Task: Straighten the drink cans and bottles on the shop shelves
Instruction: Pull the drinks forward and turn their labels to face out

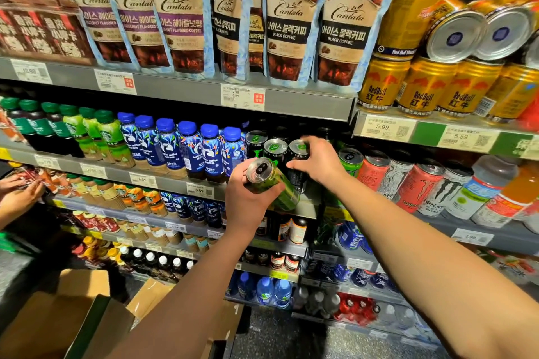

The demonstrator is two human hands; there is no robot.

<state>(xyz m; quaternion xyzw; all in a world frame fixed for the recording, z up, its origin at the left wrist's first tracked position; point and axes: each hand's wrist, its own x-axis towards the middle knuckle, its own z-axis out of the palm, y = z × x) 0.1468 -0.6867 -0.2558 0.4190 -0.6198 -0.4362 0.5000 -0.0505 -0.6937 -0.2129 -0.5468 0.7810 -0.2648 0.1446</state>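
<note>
One green can (pixel 272 183) tilted in left grip (pixel 248 198); right grip (pixel 319 163) holds one black can (pixel 297 154).

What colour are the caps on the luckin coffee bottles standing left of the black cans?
Blue. The luckin coffee bottles show their caps plainly in the head view.

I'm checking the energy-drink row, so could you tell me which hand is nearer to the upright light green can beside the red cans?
The right hand: it sits just left of the light green can, on a black can. The left hand is lower and further left, holding a tilted green can.
</note>
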